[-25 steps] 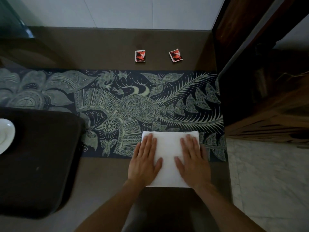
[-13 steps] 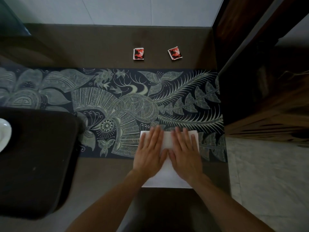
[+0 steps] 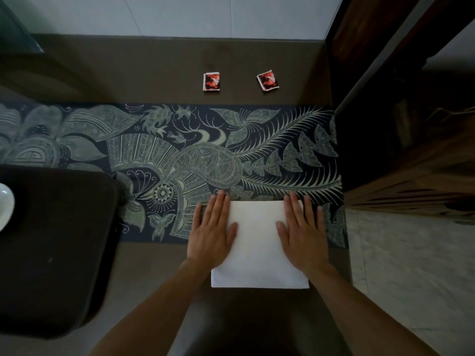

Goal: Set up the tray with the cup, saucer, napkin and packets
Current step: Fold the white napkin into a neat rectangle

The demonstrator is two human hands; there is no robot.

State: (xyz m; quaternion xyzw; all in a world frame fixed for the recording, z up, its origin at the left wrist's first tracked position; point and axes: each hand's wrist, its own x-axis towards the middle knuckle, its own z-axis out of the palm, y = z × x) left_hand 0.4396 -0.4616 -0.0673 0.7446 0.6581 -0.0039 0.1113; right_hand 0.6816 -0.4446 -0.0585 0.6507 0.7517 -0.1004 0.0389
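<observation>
A folded white napkin [image 3: 258, 242] lies flat at the table's near edge, partly on a patterned runner. My left hand [image 3: 212, 232] presses flat on its left side and my right hand [image 3: 303, 235] presses flat on its right side, fingers spread, holding nothing. Two small red-and-black packets [image 3: 212, 82] [image 3: 267, 81] lie apart on the bare table beyond the runner. A dark tray [image 3: 59, 247] sits at the left. On the tray, a white saucer or cup [image 3: 5, 209] is cut off by the left frame edge.
The dark blue runner [image 3: 180, 160] with pale leaf drawings crosses the table from left to right. A dark wooden cabinet [image 3: 406, 124] stands against the table's right side. A pale wall [image 3: 180, 14] backs the table, and marble floor [image 3: 411, 265] shows at the lower right.
My hands, together at the napkin's middle half a second ago, have slid apart to its left and right sides, smoothing it flat.
</observation>
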